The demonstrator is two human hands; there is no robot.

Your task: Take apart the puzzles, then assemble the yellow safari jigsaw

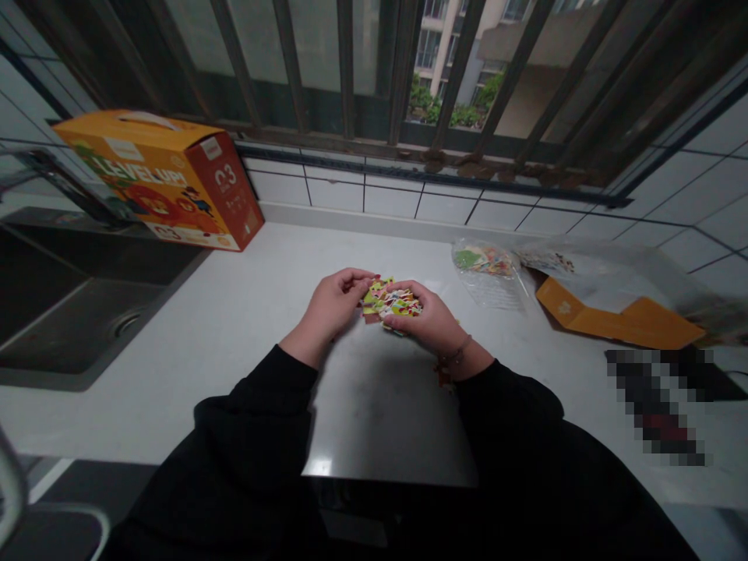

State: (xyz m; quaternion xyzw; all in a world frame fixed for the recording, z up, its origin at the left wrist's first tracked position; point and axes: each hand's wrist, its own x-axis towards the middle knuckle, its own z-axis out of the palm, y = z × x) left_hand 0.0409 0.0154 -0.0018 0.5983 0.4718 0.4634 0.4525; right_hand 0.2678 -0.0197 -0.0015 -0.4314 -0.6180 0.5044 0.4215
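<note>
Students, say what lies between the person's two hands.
In the head view, a bunch of colourful puzzle pieces sits between the left hand and the right hand.

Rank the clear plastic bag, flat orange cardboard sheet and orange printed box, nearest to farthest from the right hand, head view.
Right hand:
1. Clear plastic bag: ahead right.
2. Flat orange cardboard sheet: farther right.
3. Orange printed box: far left.

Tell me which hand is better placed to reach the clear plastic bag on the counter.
Probably the right hand: it sits nearer the clear plastic bag than the left hand, which is on the far side of the colourful pieces both hands hold.
</note>
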